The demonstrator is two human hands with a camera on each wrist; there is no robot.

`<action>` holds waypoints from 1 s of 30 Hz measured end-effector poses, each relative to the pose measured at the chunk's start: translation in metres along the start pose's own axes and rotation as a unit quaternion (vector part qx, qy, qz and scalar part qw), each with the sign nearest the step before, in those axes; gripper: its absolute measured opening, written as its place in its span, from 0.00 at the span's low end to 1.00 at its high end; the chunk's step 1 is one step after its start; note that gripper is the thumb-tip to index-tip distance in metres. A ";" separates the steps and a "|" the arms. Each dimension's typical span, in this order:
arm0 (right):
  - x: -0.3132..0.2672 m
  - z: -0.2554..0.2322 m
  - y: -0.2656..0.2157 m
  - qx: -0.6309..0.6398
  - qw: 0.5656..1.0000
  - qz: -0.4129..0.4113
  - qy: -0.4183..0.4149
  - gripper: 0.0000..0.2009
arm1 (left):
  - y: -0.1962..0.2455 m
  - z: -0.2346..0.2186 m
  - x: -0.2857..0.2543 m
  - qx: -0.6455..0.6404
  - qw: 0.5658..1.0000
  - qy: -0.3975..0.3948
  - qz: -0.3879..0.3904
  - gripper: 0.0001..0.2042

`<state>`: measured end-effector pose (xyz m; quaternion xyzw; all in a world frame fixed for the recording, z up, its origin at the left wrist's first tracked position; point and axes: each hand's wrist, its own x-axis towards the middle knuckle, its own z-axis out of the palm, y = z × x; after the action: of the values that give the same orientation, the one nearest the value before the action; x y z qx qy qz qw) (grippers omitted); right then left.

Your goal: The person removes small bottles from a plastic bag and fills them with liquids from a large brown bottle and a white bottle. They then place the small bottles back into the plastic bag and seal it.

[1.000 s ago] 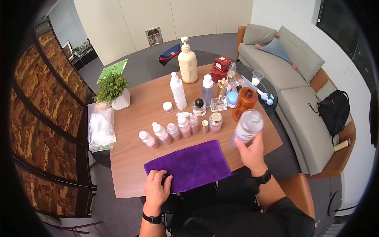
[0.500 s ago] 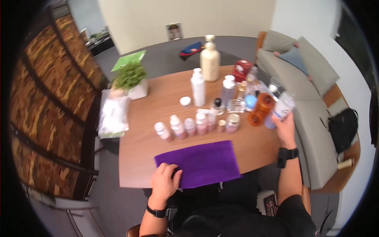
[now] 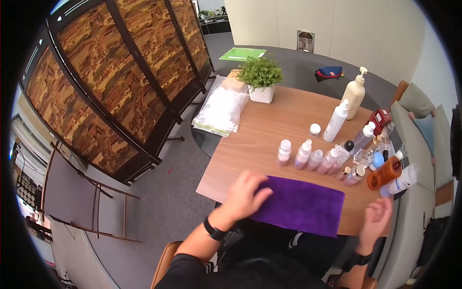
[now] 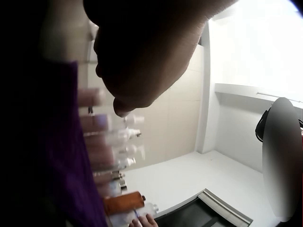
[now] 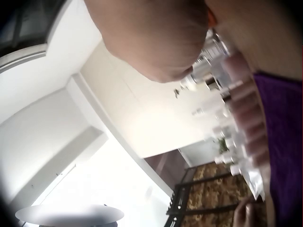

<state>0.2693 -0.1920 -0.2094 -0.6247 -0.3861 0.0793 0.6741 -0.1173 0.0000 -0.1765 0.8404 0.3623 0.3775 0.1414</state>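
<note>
A purple cloth [image 3: 303,204] lies flat at the table's front edge. My left hand [image 3: 243,197] is at its left end, fingers loosely bent and nothing in them. On the right, my right hand [image 3: 375,224] is empty with relaxed fingers, just in front of a clear bottle [image 3: 403,182]. That bottle stands beside an orange-brown bottle [image 3: 385,173] near the table's right edge. Behind the cloth runs a row of small bottles with pink liquid [image 3: 303,155]. The left wrist view has the left hand [image 4: 147,56] dark and close; the right wrist view is blurred.
A tall cream pump bottle [image 3: 353,96] and a white bottle [image 3: 336,123] stand at the back, near a small white jar [image 3: 315,129]. A potted plant [image 3: 261,79] and clear plastic bags [image 3: 221,106] are at the far left. Perfume bottles and red boxes [image 3: 380,119] crowd the right.
My right hand has carried the clear bottle to the right beside the orange-brown bottle, let go and drawn back. The left hand has shifted on the cloth's left end. The head view has swung left.
</note>
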 end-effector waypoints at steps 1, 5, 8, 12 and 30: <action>-0.014 0.015 -0.005 0.033 0.998 0.023 -0.054 0.33 | -0.016 -0.007 0.007 0.039 0.998 0.045 -0.001 0.20; -0.037 0.053 -0.010 0.023 0.978 0.012 -0.209 0.32 | -0.116 -0.031 0.047 0.167 0.977 0.080 -0.104 0.26; -0.036 0.066 -0.014 -0.075 0.965 -0.026 -0.248 0.31 | -0.154 -0.048 0.084 -0.150 0.911 0.053 -0.379 0.31; -0.038 0.062 -0.005 -0.058 0.967 -0.015 -0.249 0.30 | -0.167 -0.049 0.103 -0.321 0.830 0.101 -0.444 0.29; -0.031 0.062 -0.024 -0.053 0.966 -0.072 -0.243 0.21 | -0.018 -0.221 0.027 0.008 0.957 0.238 -0.165 0.09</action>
<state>0.2007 -0.1668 -0.2051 -0.5922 -0.5857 0.1596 0.5299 -0.2773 0.0237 -0.0220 0.6559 0.5220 0.5351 0.1047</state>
